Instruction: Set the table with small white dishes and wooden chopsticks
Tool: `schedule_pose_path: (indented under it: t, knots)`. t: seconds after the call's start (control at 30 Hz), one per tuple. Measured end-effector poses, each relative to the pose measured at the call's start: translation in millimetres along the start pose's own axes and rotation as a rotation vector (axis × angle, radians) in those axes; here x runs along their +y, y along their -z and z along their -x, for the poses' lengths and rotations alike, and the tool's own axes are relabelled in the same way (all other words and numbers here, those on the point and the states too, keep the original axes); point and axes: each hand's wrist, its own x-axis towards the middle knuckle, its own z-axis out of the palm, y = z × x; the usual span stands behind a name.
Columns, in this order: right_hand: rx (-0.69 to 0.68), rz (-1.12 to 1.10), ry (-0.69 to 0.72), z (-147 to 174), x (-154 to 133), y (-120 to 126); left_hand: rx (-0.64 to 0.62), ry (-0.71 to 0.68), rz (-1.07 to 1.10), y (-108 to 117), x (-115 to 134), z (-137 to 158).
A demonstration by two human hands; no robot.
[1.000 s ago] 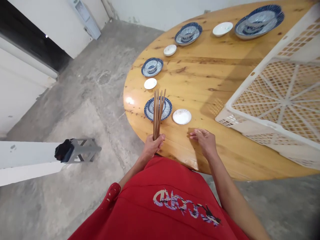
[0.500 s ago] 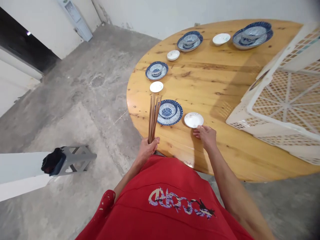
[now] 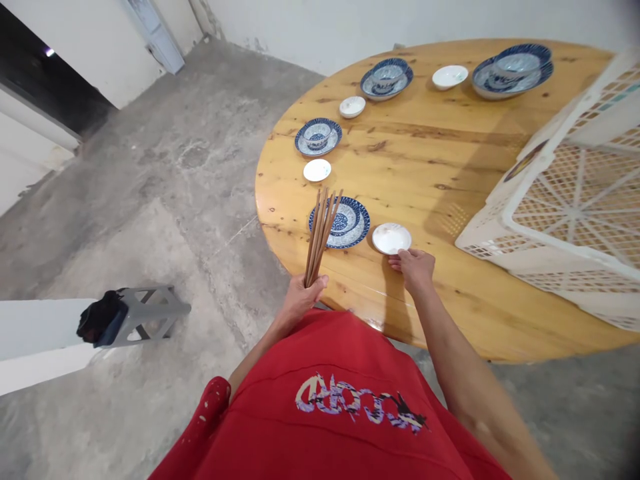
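A bundle of several wooden chopsticks (image 3: 321, 237) stands upright in my left hand (image 3: 303, 297), which is closed around their lower ends at the table's near edge. Their upper ends pass in front of a blue-and-white plate (image 3: 361, 235) with a matching bowl (image 3: 346, 217) on it, hiding part of both. To the right of that plate lies a small white dish (image 3: 391, 238). My right hand (image 3: 417, 268) has its thumb and fingers closed at the dish's near right rim; the fingertips under the rim are partly hidden.
A white plastic basket (image 3: 505, 213) stands on the right of the round wooden table (image 3: 400, 160). More blue-and-white plates with bowls and small white dishes (image 3: 317, 170) line the far and left edge. A grey stool (image 3: 155, 312) with dark cloth stands on the floor at left.
My left hand and the chopsticks have shifted slightly right, and the chopsticks now cover more of the plate. My right hand stays at the white dish. The view has turned a little.
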Motion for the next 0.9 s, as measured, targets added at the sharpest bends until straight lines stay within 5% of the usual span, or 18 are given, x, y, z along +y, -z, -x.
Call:
schedule_pose_path:
  t: [0.6,0.9]
  knots:
    - [0.019,0.042,-0.019,2,-1,-2,-0.072,-0.024,-0.104,-3,-9,-14]
    - [0.027,0.078,-0.021,1,-2,-1,-0.142,-0.036,-0.159,-21,9,-24]
